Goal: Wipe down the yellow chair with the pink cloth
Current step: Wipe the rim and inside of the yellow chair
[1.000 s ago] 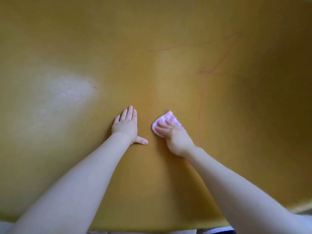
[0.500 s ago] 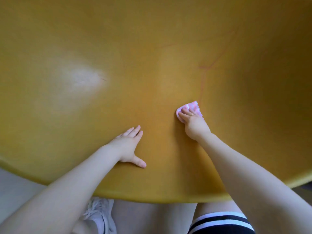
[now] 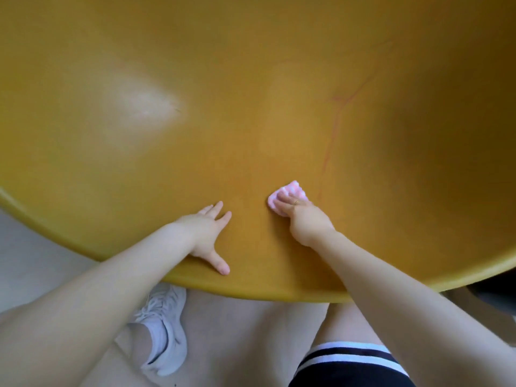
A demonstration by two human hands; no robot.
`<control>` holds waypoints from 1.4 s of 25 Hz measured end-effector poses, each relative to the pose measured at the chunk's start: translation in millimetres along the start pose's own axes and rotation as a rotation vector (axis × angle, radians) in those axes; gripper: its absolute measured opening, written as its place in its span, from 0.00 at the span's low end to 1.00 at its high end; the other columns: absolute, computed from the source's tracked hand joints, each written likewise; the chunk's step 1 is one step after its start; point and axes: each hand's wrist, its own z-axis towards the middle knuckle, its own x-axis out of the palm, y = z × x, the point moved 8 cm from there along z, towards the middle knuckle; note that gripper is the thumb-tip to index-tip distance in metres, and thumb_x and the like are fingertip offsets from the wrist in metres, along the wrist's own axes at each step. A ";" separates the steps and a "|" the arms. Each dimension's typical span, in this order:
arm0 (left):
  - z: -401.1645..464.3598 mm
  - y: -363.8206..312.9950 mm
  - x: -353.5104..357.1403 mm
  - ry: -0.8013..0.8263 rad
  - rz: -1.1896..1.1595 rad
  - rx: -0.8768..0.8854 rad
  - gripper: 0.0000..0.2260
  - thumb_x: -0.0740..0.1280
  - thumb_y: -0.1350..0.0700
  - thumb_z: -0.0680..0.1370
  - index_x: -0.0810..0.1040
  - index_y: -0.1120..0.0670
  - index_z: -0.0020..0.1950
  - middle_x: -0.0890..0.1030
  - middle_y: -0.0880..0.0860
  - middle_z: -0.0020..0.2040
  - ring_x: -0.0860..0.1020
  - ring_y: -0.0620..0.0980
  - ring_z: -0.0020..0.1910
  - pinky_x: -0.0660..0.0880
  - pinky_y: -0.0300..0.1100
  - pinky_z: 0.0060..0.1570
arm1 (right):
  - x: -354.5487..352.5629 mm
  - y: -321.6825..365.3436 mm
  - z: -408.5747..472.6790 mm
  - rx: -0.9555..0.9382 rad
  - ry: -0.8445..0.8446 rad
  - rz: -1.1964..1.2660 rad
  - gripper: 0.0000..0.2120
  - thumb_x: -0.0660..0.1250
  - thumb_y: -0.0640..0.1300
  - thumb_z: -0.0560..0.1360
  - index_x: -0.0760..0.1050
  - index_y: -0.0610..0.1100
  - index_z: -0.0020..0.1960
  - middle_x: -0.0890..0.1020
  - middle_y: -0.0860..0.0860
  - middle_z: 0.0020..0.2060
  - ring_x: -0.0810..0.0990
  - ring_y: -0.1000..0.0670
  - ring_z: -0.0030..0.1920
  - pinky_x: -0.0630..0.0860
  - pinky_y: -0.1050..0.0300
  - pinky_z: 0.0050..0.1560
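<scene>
The yellow chair (image 3: 251, 93) fills most of the head view as a broad curved plastic surface, with its rounded front edge running across the lower part. My right hand (image 3: 304, 219) presses a small bunched pink cloth (image 3: 287, 195) flat against the surface, just left of a thin reddish line. My left hand (image 3: 208, 233) lies flat on the chair near the front edge, fingers spread and thumb out, holding nothing.
A reddish scratch-like mark (image 3: 332, 135) runs up the chair right of the cloth. A pale glare patch (image 3: 142, 104) sits at upper left. Below the edge are a pale floor, a white sneaker (image 3: 164, 325) and dark shorts (image 3: 349, 364).
The view has pulled back, showing the chair's front edge, floor and legs. My right hand slid the cloth toward the front edge. My left hand shifted nearer the edge.
</scene>
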 end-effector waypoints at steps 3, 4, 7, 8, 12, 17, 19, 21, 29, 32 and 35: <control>3.8 3.2 5.4 0.000 -0.055 -0.001 0.57 0.73 0.36 0.63 0.36 0.50 0.76 0.32 0.54 0.76 0.37 0.54 0.76 0.46 0.47 0.76 | -35.5 -46.5 2.2 0.216 -0.103 -0.068 0.30 0.52 0.31 0.74 0.59 0.53 0.72 0.53 0.54 0.75 0.47 0.48 0.75 0.58 0.49 0.69; 5.3 3.8 5.3 0.004 -0.060 -0.006 0.57 0.73 0.36 0.63 0.36 0.50 0.76 0.31 0.54 0.76 0.37 0.54 0.76 0.45 0.47 0.76 | -35.4 -45.6 1.5 0.234 -0.116 -0.067 0.30 0.52 0.31 0.75 0.59 0.53 0.72 0.53 0.54 0.75 0.47 0.48 0.75 0.58 0.49 0.69; 8.6 3.3 5.2 0.004 -0.070 -0.014 0.58 0.74 0.37 0.63 0.35 0.50 0.76 0.31 0.54 0.75 0.36 0.54 0.76 0.44 0.46 0.76 | -4.8 1.1 -0.5 0.115 -0.094 0.027 0.27 0.53 0.34 0.74 0.63 0.52 0.70 0.59 0.51 0.74 0.51 0.43 0.74 0.61 0.48 0.68; 9.0 2.6 5.1 -0.001 -0.066 -0.017 0.58 0.74 0.36 0.63 0.35 0.50 0.76 0.31 0.55 0.75 0.37 0.54 0.76 0.44 0.46 0.76 | 8.4 27.5 -6.1 0.023 -0.075 0.065 0.26 0.53 0.37 0.73 0.65 0.52 0.69 0.61 0.50 0.72 0.53 0.41 0.73 0.61 0.47 0.67; 7.9 0.7 2.1 -0.018 -0.061 -0.045 0.58 0.74 0.36 0.62 0.36 0.51 0.76 0.33 0.55 0.76 0.38 0.54 0.76 0.45 0.45 0.76 | 37.4 93.6 -46.3 -0.196 0.120 0.168 0.25 0.55 0.34 0.76 0.62 0.49 0.71 0.57 0.50 0.75 0.48 0.47 0.75 0.53 0.49 0.71; -3.0 2.5 1.3 -0.078 -0.092 -0.061 0.56 0.71 0.34 0.63 0.38 0.49 0.77 0.36 0.51 0.77 0.40 0.51 0.77 0.46 0.46 0.75 | 15.2 31.1 -41.4 -0.033 0.089 0.110 0.29 0.52 0.30 0.75 0.60 0.50 0.72 0.54 0.53 0.76 0.46 0.48 0.76 0.55 0.49 0.73; -8.8 5.0 5.2 -0.116 -0.148 -0.084 0.53 0.70 0.34 0.65 0.40 0.49 0.77 0.36 0.50 0.77 0.41 0.50 0.77 0.47 0.47 0.75 | 3.9 19.0 -37.2 0.078 -0.022 0.043 0.29 0.52 0.31 0.75 0.58 0.50 0.73 0.53 0.52 0.76 0.47 0.48 0.75 0.57 0.51 0.70; -20.6 7.5 14.8 -0.154 -0.195 -0.105 0.50 0.68 0.34 0.68 0.42 0.52 0.78 0.38 0.51 0.78 0.42 0.49 0.77 0.48 0.45 0.74 | 5.4 38.7 -41.6 0.089 -0.039 0.050 0.28 0.53 0.33 0.75 0.58 0.48 0.72 0.54 0.51 0.76 0.50 0.48 0.75 0.57 0.53 0.68; -80.8 33.5 49.5 -0.304 -0.122 -0.103 0.45 0.68 0.38 0.70 0.50 0.55 0.77 0.46 0.53 0.78 0.48 0.49 0.77 0.46 0.40 0.74 | 48.0 166.1 -71.7 -0.370 0.055 0.136 0.27 0.56 0.37 0.76 0.56 0.46 0.74 0.56 0.48 0.75 0.53 0.47 0.75 0.54 0.52 0.70; -81.1 34.3 48.5 -0.351 -0.133 -0.128 0.40 0.66 0.40 0.73 0.53 0.54 0.77 0.50 0.52 0.78 0.51 0.49 0.77 0.48 0.39 0.73 | 40.2 132.2 -68.6 -0.353 0.017 0.084 0.27 0.55 0.35 0.76 0.58 0.47 0.73 0.56 0.50 0.75 0.54 0.49 0.75 0.56 0.57 0.70; -74.3 37.3 41.3 -0.308 -0.120 -0.114 0.39 0.66 0.39 0.72 0.54 0.54 0.77 0.51 0.51 0.78 0.53 0.50 0.77 0.52 0.40 0.73 | 25.5 70.9 -70.6 -0.173 -0.049 0.001 0.23 0.62 0.36 0.73 0.67 0.44 0.67 0.64 0.48 0.72 0.61 0.48 0.72 0.64 0.56 0.66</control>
